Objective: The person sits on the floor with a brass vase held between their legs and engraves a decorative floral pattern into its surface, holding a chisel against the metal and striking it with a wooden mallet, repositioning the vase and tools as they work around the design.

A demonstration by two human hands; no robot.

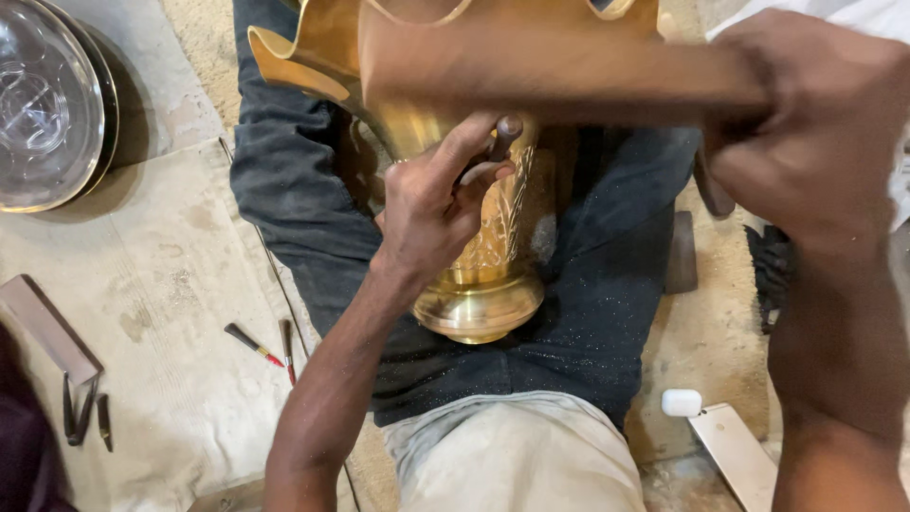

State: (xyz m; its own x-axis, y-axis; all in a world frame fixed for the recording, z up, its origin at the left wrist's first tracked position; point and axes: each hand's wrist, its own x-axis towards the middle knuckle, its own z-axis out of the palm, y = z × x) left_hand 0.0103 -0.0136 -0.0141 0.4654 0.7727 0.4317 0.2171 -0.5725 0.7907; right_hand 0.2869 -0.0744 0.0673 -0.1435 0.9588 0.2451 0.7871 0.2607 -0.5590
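A brass vase [493,284] with a wavy flared rim and engraved side lies across my lap on dark trousers. My left hand [431,204] pinches a small metal chisel [505,133] upright against the vase's engraved body. My right hand [806,133] is closed around a wooden mallet handle [559,71], which stretches blurred across the top of the vase towards the chisel. The mallet's head is hidden by blur.
Stacked steel plates [47,104] sit at the upper left. Small punches [256,343] and a pair of tongs [81,412] lie on the dusty sheet at left. A white earbud case [681,402] and a phone [739,455] rest at lower right.
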